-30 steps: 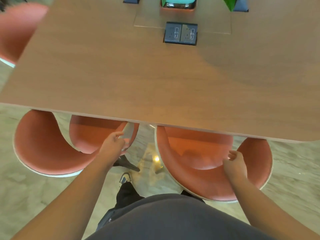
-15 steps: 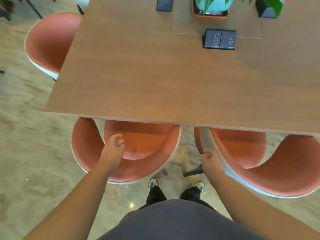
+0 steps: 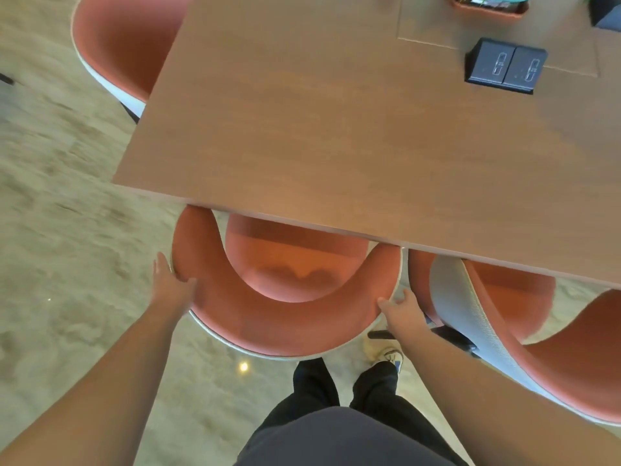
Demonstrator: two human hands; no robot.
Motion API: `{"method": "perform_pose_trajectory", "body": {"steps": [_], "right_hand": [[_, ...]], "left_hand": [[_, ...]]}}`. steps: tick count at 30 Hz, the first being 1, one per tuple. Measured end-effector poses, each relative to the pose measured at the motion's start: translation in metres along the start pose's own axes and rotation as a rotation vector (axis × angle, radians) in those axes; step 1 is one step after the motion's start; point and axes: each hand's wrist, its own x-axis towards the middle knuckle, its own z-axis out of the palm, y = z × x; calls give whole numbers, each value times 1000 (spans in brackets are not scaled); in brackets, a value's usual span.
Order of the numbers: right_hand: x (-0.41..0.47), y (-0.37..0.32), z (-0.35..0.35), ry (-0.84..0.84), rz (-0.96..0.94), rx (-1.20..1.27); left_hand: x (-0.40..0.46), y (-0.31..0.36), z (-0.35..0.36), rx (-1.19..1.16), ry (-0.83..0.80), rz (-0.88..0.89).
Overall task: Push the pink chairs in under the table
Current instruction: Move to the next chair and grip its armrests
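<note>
A pink shell chair (image 3: 285, 324) with a white outer shell stands right in front of me, its seat partly under the wooden table (image 3: 336, 129). My left hand (image 3: 171, 285) grips the left side of its curved backrest, thumb over the pink rim. My right hand (image 3: 401, 307) grips the right end of the same backrest. A second pink chair (image 3: 571, 364) stands close to the right, turned at an angle, its seat partly under the table edge. A third pink chair (image 3: 124, 38) sits at the table's far left end.
On the table are a black double socket box (image 3: 504, 67), a planter tray (image 3: 487, 6) and a dark box (image 3: 608, 15) at the far edge. My shoe (image 3: 386, 354) is on the beige stone floor (image 3: 67, 264) beside a dark chair leg (image 3: 450, 334).
My right hand has left the right chair and now holds the left chair's backrest. My left hand slid to that backrest's outer left side. The view has shifted left and closer.
</note>
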Motion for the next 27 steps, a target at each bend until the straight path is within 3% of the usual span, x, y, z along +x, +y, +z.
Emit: {"method": "perform_pose_trajectory", "body": {"steps": [3, 11, 19, 27], "right_hand": [[14, -9, 15, 2, 45, 71], [44, -20, 29, 78, 146, 188], [62, -16, 37, 184, 76, 67], [59, -6, 28, 188, 22, 80]], "left_hand": [[13, -7, 9, -235, -52, -148], [69, -2, 10, -543, -97, -270], [79, -9, 22, -403, 45, -219], [66, -11, 25, -382, 50, -182]]}}
